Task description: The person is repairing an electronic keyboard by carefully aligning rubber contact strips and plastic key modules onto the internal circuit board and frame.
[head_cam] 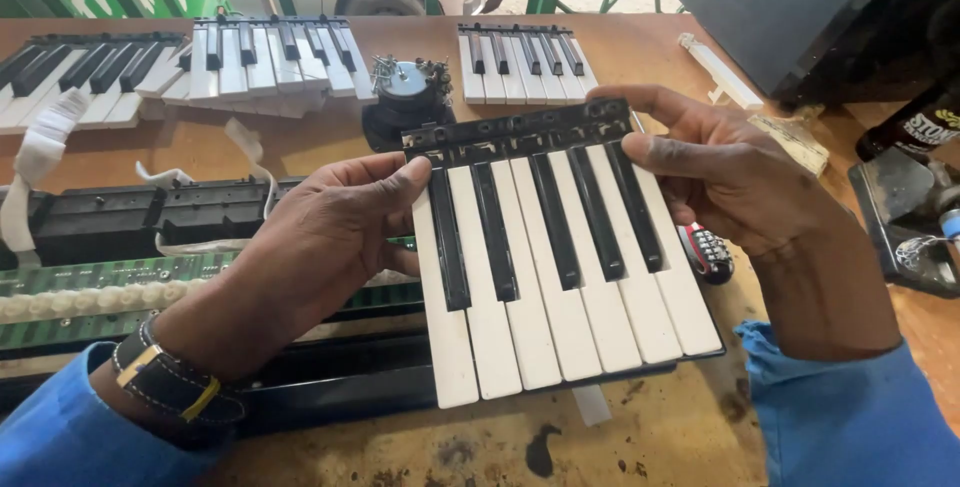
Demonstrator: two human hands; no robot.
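I hold a section of keyboard keys [560,267], white keys with black keys between them, tilted above the wooden table [640,437]. My left hand [320,247] grips its left edge, thumb on the top near the first black key. My right hand [740,177] grips the upper right corner, fingers curled over the black back rail. Both sleeves are blue, and a black watch sits on my left wrist.
Three more key sections [270,52] lie along the table's far edge. A green circuit board with a pale rubber strip [90,297] and a black keyboard frame [130,217] lie at left. A small tin of screws [405,82] stands behind; a dark bottle [915,127] at right.
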